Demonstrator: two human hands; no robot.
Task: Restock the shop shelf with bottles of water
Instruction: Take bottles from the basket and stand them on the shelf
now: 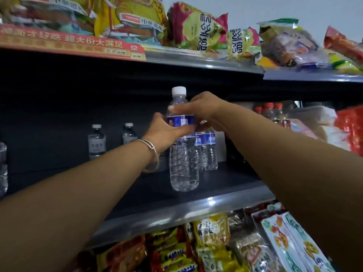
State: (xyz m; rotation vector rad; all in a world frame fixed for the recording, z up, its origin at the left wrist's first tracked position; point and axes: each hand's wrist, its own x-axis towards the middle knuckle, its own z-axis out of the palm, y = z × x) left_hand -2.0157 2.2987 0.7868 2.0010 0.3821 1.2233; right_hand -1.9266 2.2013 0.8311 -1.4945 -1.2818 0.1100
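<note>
- Both forearms reach in from the bottom corners toward the middle shelf (176, 211); the left wrist wears a thin silver bangle (152, 154).
- Left hand (167, 132) grips a clear water bottle (183, 154) at its blue label, fingers wrapped round the body from the left side.
- Right hand (202, 109) comes from the right and pinches the same bottle higher up, at the shoulder just under the white cap.
- That bottle stands upright near the front of the dark shelf; whether its base touches the shelf or hangs just above cannot be told.
- Just behind it and slightly right stand more blue-label bottles (209, 150), close together.
- Well to the left, near the back wall, stand two smaller bottles with pale labels (96, 141), apart from each other.
- Snack bags (198, 28) crowd the upper shelf; more packets (212, 232) fill the lower one.
- Red-capped bottles (270, 112) show at the far right.
</note>
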